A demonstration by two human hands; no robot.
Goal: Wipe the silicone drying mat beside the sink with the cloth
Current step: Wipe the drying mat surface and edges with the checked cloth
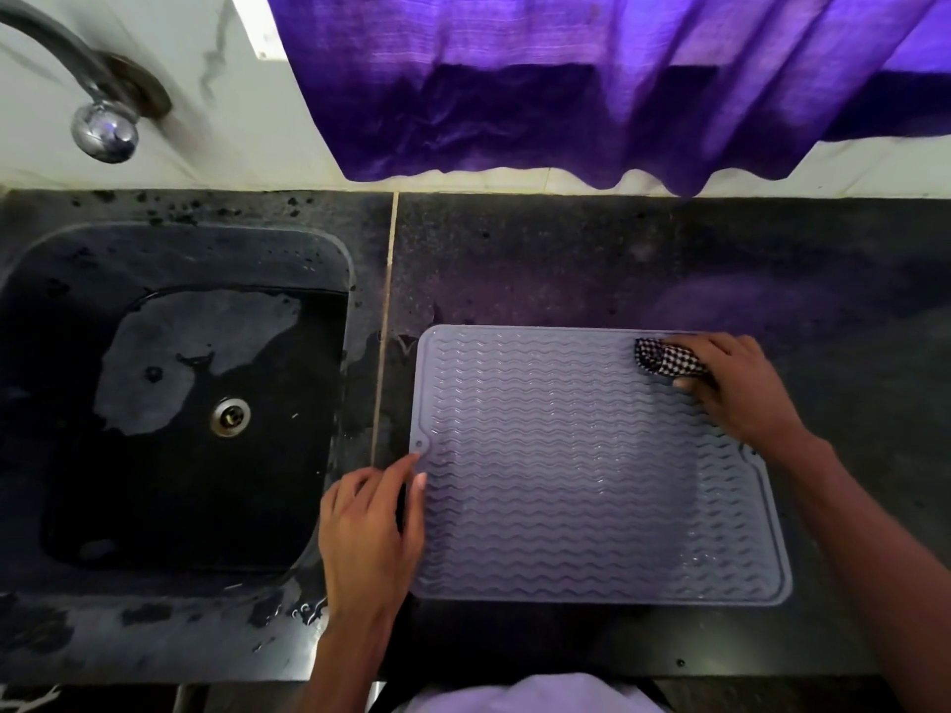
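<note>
Nearest, pale clothing (pixel 535 694) at the bottom edge, between the two forearms. Left hand (pixel 370 527) flat and open, fingertips pressing the near-left edge of the grey silicone drying mat (pixel 566 481), just right of the black sink (pixel 170 403). Right hand (pixel 741 388) closed around a bunched checkered cloth (pixel 666 358), pressed onto the mat's far-right corner. Mat flat on the dark countertop (pixel 617 259), spanning from one hand to the other. Beyond both hands, purple curtain (pixel 617 84); beyond the left hand, chrome tap (pixel 105 128).
</note>
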